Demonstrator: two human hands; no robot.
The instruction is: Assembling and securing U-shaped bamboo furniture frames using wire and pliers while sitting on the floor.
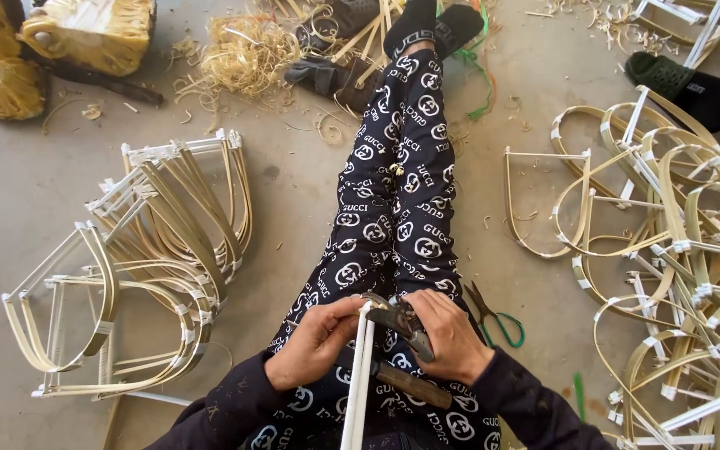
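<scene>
Person is sitting on the floor (pixel 35 192), legs stretched toward the top of the frame, working over the lap at lower centre. Left hand (pixel 314 342) is closing around the top end of two white strips (pixel 359 383) that are running up from the bottom edge, fingers pinching the tips. Right hand (pixel 447 333) is gripping a knife (pixel 402 321), dark blade lying across the strip ends, wooden handle (pixel 414 385) poking out below the hand. Both hands are closed and full, touching each other at the strip tips.

Step in hand, as a judgement: trimming or splitting the strip ends with the blade. Next move is calling for a steady pinch on the left and a short controlled push of the blade away from the fingers, which are sitting very near the edge.

Green-handled scissors (pixel 497 321) are lying on the floor just right of the thigh. Bent frames (pixel 152 250) are stacking up at left, a looser frame pile (pixel 668 250) at right. Shavings (pixel 247 54) are lying at the upper centre.
</scene>
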